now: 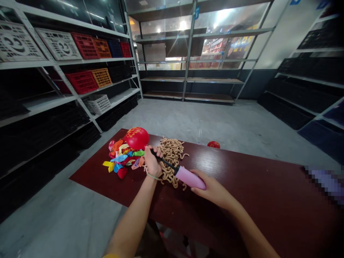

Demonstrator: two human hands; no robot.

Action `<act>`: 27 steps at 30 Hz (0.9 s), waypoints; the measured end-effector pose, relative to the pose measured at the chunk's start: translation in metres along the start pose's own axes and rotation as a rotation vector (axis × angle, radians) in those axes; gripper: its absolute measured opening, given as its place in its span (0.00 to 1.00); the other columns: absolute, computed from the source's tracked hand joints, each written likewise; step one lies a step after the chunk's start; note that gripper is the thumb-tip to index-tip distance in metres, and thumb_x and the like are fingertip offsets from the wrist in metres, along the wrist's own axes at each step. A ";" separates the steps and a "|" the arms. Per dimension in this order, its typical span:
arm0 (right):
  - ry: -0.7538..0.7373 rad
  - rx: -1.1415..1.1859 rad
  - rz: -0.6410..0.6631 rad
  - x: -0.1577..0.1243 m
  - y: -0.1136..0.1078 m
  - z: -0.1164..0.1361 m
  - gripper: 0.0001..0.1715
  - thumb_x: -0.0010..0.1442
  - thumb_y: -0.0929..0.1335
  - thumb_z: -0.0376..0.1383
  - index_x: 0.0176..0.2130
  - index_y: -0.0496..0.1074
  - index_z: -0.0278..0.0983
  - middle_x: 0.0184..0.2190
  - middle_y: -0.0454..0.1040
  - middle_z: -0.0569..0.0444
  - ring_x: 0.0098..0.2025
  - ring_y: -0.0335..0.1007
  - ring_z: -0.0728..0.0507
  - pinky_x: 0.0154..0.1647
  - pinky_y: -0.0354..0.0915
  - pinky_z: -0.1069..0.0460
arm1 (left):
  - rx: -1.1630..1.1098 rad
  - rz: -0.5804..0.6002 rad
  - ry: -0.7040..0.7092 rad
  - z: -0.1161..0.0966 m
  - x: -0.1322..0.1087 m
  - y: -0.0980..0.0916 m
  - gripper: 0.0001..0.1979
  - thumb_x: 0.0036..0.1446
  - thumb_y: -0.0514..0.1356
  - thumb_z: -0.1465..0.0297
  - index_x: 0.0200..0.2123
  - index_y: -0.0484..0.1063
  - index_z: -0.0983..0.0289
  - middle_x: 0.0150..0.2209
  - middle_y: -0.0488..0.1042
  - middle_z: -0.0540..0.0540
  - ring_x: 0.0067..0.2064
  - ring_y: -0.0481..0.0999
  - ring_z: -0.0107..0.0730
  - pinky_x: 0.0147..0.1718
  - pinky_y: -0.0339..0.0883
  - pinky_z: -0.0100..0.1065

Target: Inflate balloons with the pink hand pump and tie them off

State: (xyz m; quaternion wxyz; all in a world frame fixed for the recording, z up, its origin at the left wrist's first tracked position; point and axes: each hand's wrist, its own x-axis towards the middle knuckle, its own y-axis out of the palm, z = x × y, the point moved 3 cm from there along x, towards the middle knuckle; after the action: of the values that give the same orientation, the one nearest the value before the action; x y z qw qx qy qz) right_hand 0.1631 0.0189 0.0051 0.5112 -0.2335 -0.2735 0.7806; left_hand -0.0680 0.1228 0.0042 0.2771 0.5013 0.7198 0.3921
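My left hand (152, 161) is closed around the black nozzle end of a balloon pump, where a red balloon with a gold pattern (137, 138) is partly inflated. My right hand (208, 188) grips the pump's pink barrel (189, 178) at its near end. A black shaft (168, 163) shows between the two parts. Left of my left hand lies a pile of flat, colourful balloons (119, 157). Beneath and behind the pump spreads a heap of tan, curled, worm-like pieces (172, 152). The balloon's neck is hidden by my fingers.
All this lies on a dark red table (242, 172). A red patterned round object (213, 144) shows beyond its far edge. Shelves with plastic crates (82, 81) stand at left, a metal rack (185, 80) at the back. A pixelated purple patch (326, 182) is at right.
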 end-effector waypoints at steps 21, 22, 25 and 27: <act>0.044 0.041 0.110 -0.046 -0.011 -0.007 0.37 0.59 0.67 0.48 0.64 0.62 0.43 0.53 0.75 0.52 0.48 0.75 0.38 0.50 0.69 0.47 | -0.030 0.038 -0.076 0.005 0.001 -0.002 0.11 0.64 0.56 0.62 0.32 0.59 0.60 0.23 0.58 0.45 0.18 0.58 0.22 0.16 0.52 0.26; 0.041 0.026 0.087 -0.049 -0.011 -0.006 0.36 0.58 0.68 0.48 0.63 0.63 0.43 0.54 0.75 0.52 0.49 0.74 0.37 0.50 0.69 0.47 | -0.041 0.041 -0.083 0.005 0.001 -0.002 0.11 0.64 0.56 0.62 0.32 0.59 0.60 0.23 0.58 0.45 0.18 0.58 0.21 0.16 0.51 0.26; 0.049 -0.034 0.009 -0.048 -0.007 0.001 0.33 0.58 0.67 0.48 0.61 0.66 0.45 0.54 0.75 0.52 0.51 0.74 0.37 0.51 0.68 0.46 | -0.069 0.051 -0.096 0.007 -0.003 0.000 0.11 0.64 0.55 0.63 0.32 0.59 0.61 0.23 0.57 0.45 0.18 0.57 0.21 0.16 0.51 0.26; 0.070 -0.067 -0.035 -0.041 -0.002 0.011 0.32 0.59 0.67 0.47 0.61 0.65 0.46 0.53 0.76 0.53 0.51 0.75 0.36 0.50 0.68 0.46 | -0.063 0.061 -0.101 0.010 -0.007 0.002 0.12 0.64 0.55 0.62 0.31 0.59 0.61 0.23 0.57 0.45 0.19 0.57 0.21 0.17 0.51 0.25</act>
State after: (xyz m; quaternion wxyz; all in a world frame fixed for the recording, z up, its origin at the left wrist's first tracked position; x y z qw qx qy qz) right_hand 0.1721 -0.0203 0.0180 0.5258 -0.2730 -0.2854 0.7533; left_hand -0.0566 0.1195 0.0004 0.3166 0.5333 0.6766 0.3970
